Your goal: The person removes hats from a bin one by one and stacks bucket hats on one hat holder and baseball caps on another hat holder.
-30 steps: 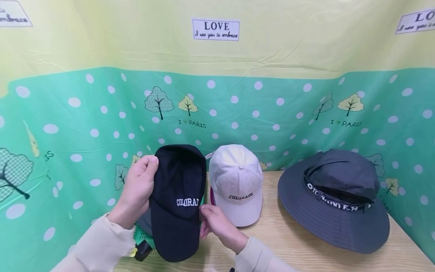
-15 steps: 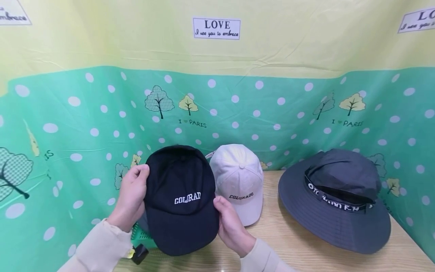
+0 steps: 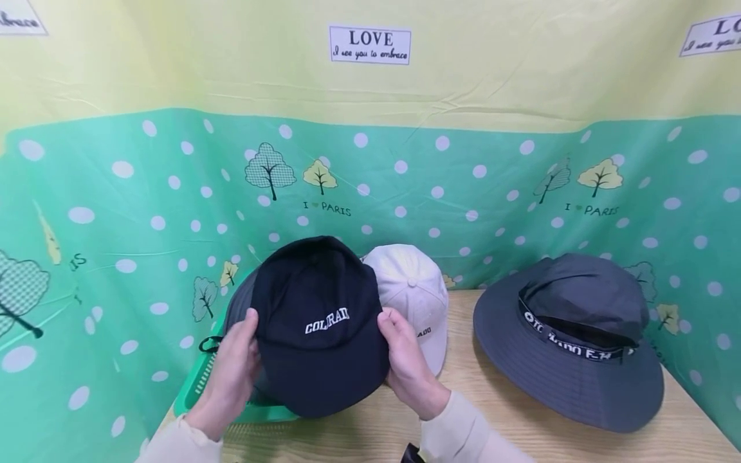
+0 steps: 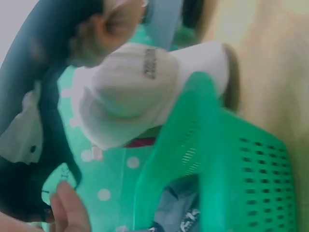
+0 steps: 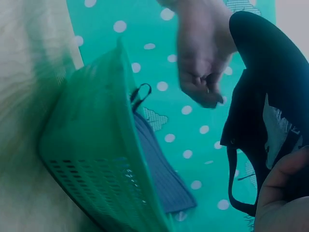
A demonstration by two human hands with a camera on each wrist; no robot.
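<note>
A black cotton baseball cap with white COLORADO lettering (image 3: 318, 321) is held up above the green perforated plastic basket (image 3: 199, 386), at the left end of the light wooden bench (image 3: 492, 418). Both hands have hold of it: the left hand (image 3: 234, 366) grips its left side with fingers curled at the edge, and the right hand (image 3: 408, 360) grips its right side, thumb on the front panel.

Counted from the head view, there are three caps or hats in the open: the black cap, one cream baseball cap with dark COLORADO lettering (image 3: 413, 289) just right of and partly behind the black cap, and one dark grey wide-brimmed bucket hat with a lettered black band (image 3: 570, 341) well to the right of it. There is one basket.

The right wrist view shows the black cap's underside and its rear strap (image 5: 241, 193), and a grey cloth item (image 5: 159, 174) lying inside the basket; the head view shows only a grey edge there. The left wrist view, blurred, shows the cream cap (image 4: 140, 92) beyond the basket's rim (image 4: 193, 135).
</note>
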